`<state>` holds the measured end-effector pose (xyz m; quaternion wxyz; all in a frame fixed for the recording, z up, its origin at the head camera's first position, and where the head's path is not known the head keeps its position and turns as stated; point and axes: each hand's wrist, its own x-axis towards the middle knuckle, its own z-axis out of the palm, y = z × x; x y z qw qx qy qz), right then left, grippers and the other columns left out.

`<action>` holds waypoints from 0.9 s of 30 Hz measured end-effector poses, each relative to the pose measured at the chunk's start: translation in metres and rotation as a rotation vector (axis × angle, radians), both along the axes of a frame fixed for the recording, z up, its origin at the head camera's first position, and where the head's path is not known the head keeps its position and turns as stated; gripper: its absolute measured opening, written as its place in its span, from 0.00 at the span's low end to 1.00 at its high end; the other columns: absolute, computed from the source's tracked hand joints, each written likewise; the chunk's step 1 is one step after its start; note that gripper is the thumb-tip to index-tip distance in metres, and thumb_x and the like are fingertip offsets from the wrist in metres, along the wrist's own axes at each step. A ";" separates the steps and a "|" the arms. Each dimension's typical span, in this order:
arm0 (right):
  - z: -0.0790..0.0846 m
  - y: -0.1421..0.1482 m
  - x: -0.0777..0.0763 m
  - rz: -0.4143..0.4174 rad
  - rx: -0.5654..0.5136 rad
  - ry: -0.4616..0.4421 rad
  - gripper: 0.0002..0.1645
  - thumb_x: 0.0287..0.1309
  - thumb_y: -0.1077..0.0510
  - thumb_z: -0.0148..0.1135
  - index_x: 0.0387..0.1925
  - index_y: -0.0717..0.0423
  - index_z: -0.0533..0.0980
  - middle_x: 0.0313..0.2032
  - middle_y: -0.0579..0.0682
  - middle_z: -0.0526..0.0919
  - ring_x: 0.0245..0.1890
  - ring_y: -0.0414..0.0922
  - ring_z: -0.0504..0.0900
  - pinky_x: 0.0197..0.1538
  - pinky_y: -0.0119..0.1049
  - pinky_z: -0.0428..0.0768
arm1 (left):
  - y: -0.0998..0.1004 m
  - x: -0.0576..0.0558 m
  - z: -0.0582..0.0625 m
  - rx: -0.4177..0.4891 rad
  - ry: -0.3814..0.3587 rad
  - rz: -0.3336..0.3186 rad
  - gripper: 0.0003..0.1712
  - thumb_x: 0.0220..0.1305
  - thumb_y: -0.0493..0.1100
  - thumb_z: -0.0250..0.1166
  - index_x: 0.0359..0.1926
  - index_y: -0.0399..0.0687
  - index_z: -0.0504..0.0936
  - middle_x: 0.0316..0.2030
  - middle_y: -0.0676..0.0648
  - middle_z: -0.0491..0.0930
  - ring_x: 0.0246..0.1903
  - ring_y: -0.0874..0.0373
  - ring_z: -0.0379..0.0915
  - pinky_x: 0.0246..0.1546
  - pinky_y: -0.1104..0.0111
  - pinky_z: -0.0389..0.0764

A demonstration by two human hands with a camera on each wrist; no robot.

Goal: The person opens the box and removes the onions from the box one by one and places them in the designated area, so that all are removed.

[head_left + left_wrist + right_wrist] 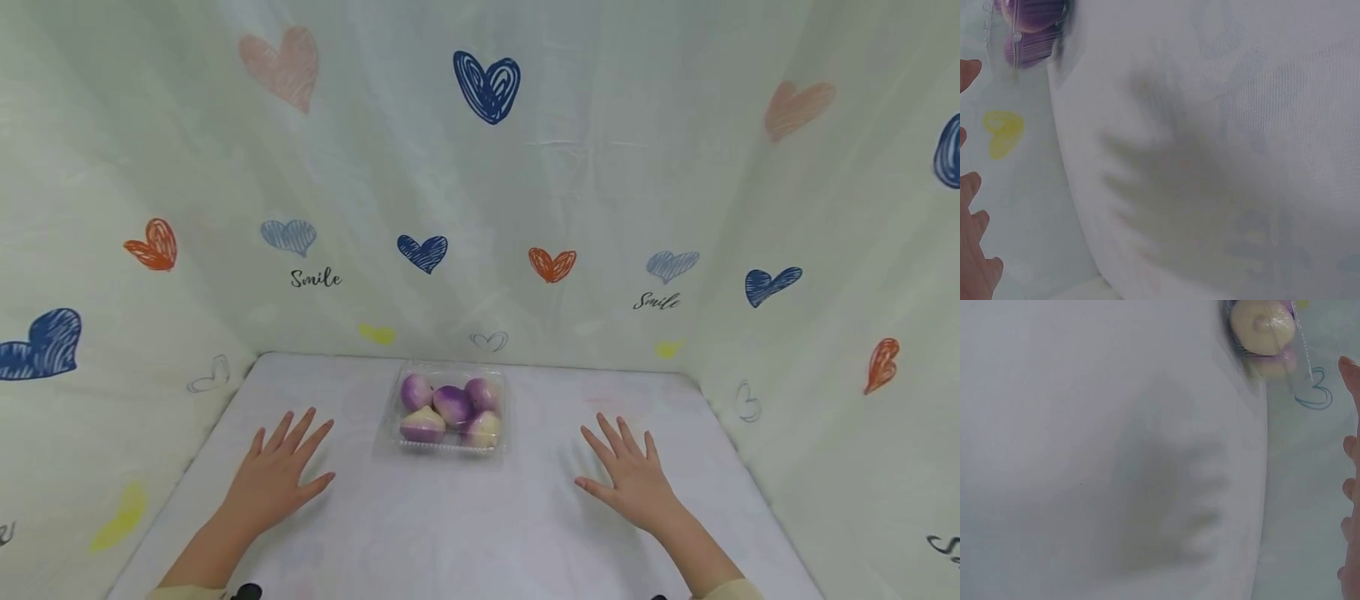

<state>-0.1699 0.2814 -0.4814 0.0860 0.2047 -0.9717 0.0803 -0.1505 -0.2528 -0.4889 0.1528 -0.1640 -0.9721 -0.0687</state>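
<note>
A clear plastic box holds several purple-and-cream turnips near the back middle of the white table. My left hand hovers palm down to the left of the box, fingers spread, holding nothing. On the other side, my right hand hovers likewise with its fingers apart, touching neither box nor turnips. In the left wrist view, fingertips show at the left edge and part of the box at top left. The right wrist view has the fingers at its right edge and a turnip at top right.
A white cloth covers the table. Behind it and at both sides hangs a pale curtain printed with hearts and the word Smile. The hands cast soft shadows on the cloth.
</note>
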 end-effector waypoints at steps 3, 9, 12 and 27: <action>-0.001 -0.001 -0.002 0.001 -0.019 -0.003 0.47 0.57 0.35 0.64 0.72 0.48 0.61 0.73 0.57 0.54 0.72 0.63 0.49 0.64 0.72 0.41 | 0.003 -0.002 0.001 -0.001 -0.021 0.008 0.45 0.55 0.59 0.70 0.69 0.49 0.65 0.69 0.36 0.59 0.67 0.32 0.51 0.60 0.32 0.51; -0.003 -0.008 -0.010 -0.021 -0.055 -0.015 0.47 0.58 0.34 0.62 0.73 0.48 0.60 0.74 0.57 0.53 0.72 0.63 0.48 0.64 0.71 0.41 | 0.008 -0.003 0.002 0.025 -0.022 0.034 0.45 0.54 0.58 0.70 0.69 0.48 0.65 0.68 0.33 0.60 0.66 0.30 0.53 0.58 0.31 0.53; -0.002 -0.016 -0.014 -0.032 -0.134 -0.034 0.48 0.58 0.33 0.61 0.73 0.50 0.60 0.74 0.57 0.53 0.72 0.63 0.48 0.64 0.71 0.42 | 0.012 -0.004 0.001 0.077 -0.028 0.042 0.44 0.55 0.57 0.70 0.69 0.46 0.64 0.67 0.32 0.60 0.65 0.29 0.54 0.57 0.31 0.55; -0.005 -0.053 -0.023 0.036 -0.542 -0.130 0.47 0.57 0.42 0.68 0.71 0.55 0.61 0.72 0.58 0.57 0.70 0.61 0.56 0.63 0.68 0.57 | 0.048 -0.011 -0.003 0.624 -0.227 0.051 0.46 0.61 0.45 0.69 0.71 0.32 0.55 0.67 0.28 0.58 0.65 0.30 0.54 0.61 0.37 0.58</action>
